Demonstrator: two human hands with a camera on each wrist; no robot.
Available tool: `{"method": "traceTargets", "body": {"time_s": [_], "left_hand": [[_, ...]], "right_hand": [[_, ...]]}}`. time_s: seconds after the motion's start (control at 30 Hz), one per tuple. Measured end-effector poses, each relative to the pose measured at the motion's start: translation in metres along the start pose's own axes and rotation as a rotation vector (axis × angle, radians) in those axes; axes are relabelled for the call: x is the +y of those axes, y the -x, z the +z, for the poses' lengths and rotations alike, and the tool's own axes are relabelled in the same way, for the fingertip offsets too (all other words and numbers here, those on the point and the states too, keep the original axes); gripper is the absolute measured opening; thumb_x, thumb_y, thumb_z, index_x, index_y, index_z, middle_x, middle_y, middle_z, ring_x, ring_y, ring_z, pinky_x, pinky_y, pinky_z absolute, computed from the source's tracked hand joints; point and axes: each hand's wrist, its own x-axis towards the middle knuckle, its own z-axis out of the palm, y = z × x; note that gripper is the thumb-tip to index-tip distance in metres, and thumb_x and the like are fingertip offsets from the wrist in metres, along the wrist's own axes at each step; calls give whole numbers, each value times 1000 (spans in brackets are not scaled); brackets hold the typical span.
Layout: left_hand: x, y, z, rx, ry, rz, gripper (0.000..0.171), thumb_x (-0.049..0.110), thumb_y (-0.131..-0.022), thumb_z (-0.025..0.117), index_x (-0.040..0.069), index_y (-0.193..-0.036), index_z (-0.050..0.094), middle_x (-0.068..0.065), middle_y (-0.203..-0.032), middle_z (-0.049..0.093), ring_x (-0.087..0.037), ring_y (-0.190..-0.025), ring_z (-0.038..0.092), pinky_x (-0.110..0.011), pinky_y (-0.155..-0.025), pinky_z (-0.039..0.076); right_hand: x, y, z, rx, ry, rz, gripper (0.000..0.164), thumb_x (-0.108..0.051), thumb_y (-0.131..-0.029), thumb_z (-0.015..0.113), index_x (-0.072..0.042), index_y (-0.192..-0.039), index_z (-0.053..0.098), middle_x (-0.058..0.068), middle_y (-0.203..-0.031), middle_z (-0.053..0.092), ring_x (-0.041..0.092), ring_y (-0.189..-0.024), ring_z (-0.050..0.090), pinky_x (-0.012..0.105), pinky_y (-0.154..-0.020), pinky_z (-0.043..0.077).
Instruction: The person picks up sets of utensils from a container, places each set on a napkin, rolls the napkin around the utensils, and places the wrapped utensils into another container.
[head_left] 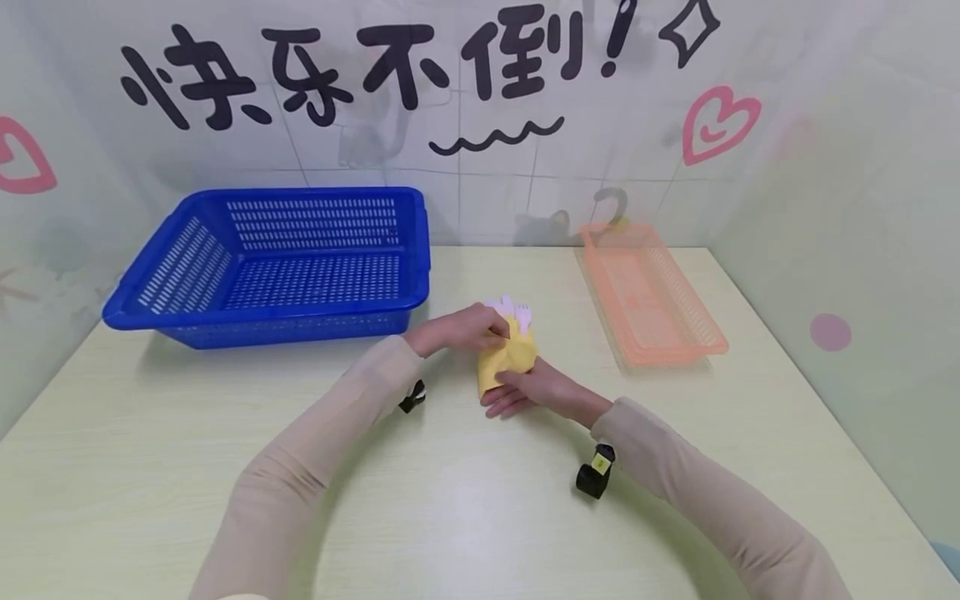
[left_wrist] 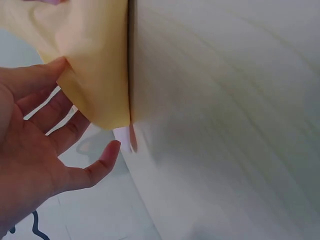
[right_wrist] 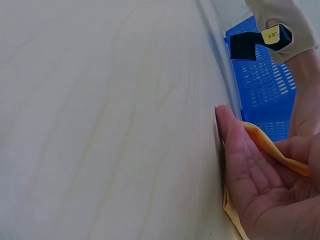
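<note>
A yellow cloth (head_left: pixel 504 367) lies near the middle of the table, folded about pale lilac cutlery. The heads of a lilac fork (head_left: pixel 522 317) and other cutlery stick out at its far end. My left hand (head_left: pixel 476 327) pinches the cloth's upper left part; the left wrist view shows its little finger apart from the cloth. At the near right side, my right hand (head_left: pixel 547 390) holds the cloth, thumb on top and fingers underneath, their backs against the tabletop. Most of the cutlery is hidden inside the yellow cloth (left_wrist: pixel 97 60).
A large blue basket (head_left: pixel 300 317) stands at the back left, beyond the left forearm. An orange basket (head_left: pixel 645 300) sits at the back right. White printed curtains (head_left: pixel 420 158) enclose the light wooden table (head_left: pixel 465 517) at the back and sides.
</note>
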Motion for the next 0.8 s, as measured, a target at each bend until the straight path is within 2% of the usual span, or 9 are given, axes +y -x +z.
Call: {"method": "traceTargets", "body": {"time_s": [0.13, 0.23, 0.37, 0.57, 0.67, 0.8], "left_hand": [[-3, -3, 4, 17, 45, 47, 10, 5, -85, 57, 0, -81, 64, -2, -71, 58, -9, -62, 43, -17, -60, 37], [-4, -5, 7, 46, 71, 62, 10, 7, -83, 60, -1, -83, 67, -5, -76, 64, -10, -67, 51, -18, -66, 42], [-4, -6, 10, 90, 58, 71, 12, 9, -81, 63, 0, -84, 69, -8, -83, 67, -15, -78, 59, -24, -75, 45], [-5, -6, 11, 170, 7, 99, 10, 12, -78, 66, 3, -81, 71, -8, -91, 65, -22, -90, 51, -32, -82, 39], [-7, -5, 11, 168, 54, 97, 10, 10, -79, 64, 2, -84, 70, -7, -89, 65, -21, -89, 51, -32, -82, 39], [-10, -6, 14, 120, 126, 85, 13, 8, -80, 62, 2, -89, 69, -7, -88, 66, -20, -89, 53, -30, -83, 41]], "right_hand": [[1, 0, -1, -12, -5, 4, 29, -11, -93, 41, 11, -110, 46, 23, -98, 63, 24, -83, 65, 33, -74, 51], [2, 0, -1, -11, -16, 6, 29, -11, -93, 42, 12, -110, 47, 23, -98, 63, 24, -84, 65, 33, -75, 51], [3, 0, -1, -14, -37, 10, 29, -10, -93, 42, 12, -111, 47, 22, -98, 63, 23, -84, 65, 33, -76, 51], [3, 2, -1, -24, -65, 11, 29, -10, -93, 42, 12, -111, 47, 22, -99, 63, 23, -85, 65, 33, -77, 50], [4, 2, -2, -26, -67, 8, 29, -10, -93, 42, 12, -111, 47, 22, -99, 63, 24, -86, 65, 34, -77, 50], [4, 2, -2, -26, -71, 13, 29, -11, -93, 43, 12, -112, 47, 21, -99, 64, 25, -86, 64, 34, -78, 50]]}}
